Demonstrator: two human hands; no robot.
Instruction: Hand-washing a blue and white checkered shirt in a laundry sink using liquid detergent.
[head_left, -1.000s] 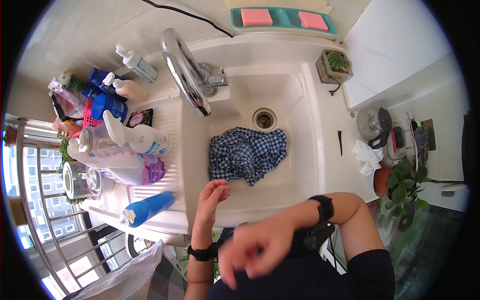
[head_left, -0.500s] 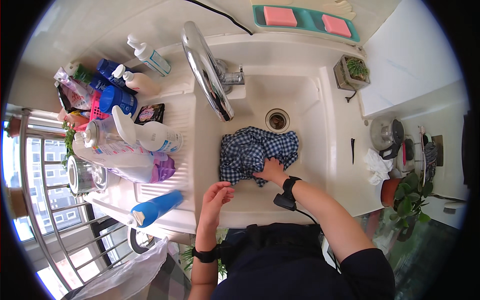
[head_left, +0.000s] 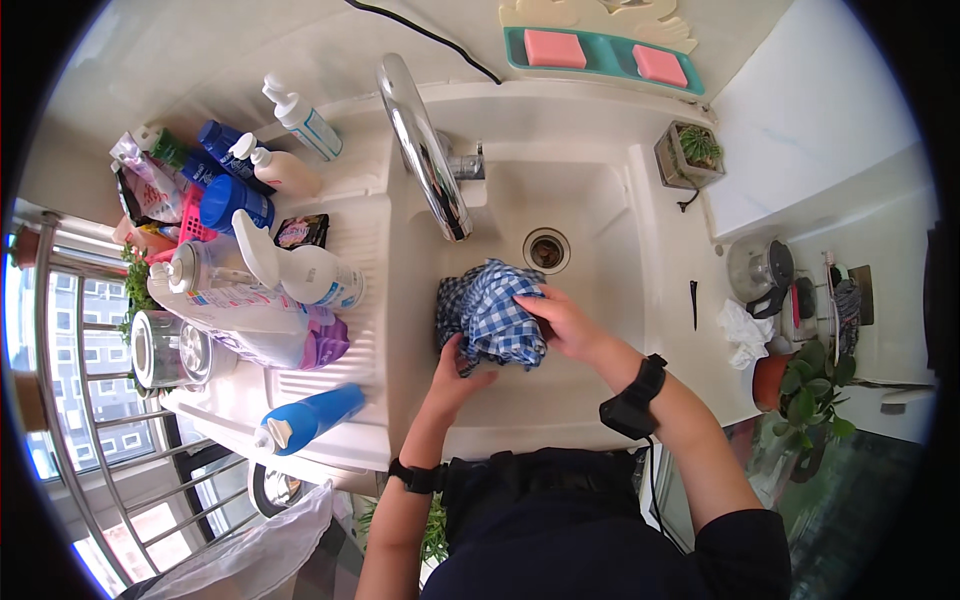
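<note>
A bunched blue-and-white checked cloth is in the left part of the white sink basin. Its left part looks darker than the folds on top. From the right, my right hand grips the cloth's upper right edge, thumb and fingers closed on a fold. At the near left edge, my left hand rests its fingers against the cloth, with the thumb spread away from them. Some of its fingertips are hidden by the fabric. Beyond the cloth lies the round drain.
A chrome faucet reaches over the basin from the back left. Several bottles crowd the ribbed drainboard, among them a white spray bottle and a blue bottle. A cactus pot and a dark clip sit along the right rim.
My right hand has gathered and lifted the cloth's right side leftward, so the bundle is smaller and a lighter side shows. My left hand has moved in against the cloth.
</note>
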